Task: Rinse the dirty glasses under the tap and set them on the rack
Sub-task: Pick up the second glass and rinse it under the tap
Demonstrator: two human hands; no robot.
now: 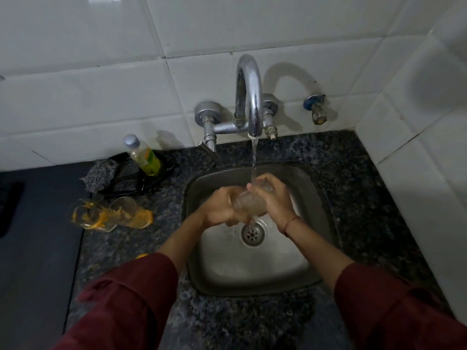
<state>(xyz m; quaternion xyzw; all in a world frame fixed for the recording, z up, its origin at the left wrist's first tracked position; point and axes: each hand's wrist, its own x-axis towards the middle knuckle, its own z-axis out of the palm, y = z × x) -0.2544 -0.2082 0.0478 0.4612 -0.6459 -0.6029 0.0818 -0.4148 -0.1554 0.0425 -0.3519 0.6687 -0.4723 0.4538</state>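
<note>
Fingers (261, 183) of left hand (222, 205) and right hand (276, 198) tight around glass (249, 202).

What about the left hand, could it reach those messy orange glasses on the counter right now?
Probably yes, but not while busy. The left hand grips the clear glass under the tap, so it must let go first. The orange glasses sit left of the sink, with bare counter between.
</note>
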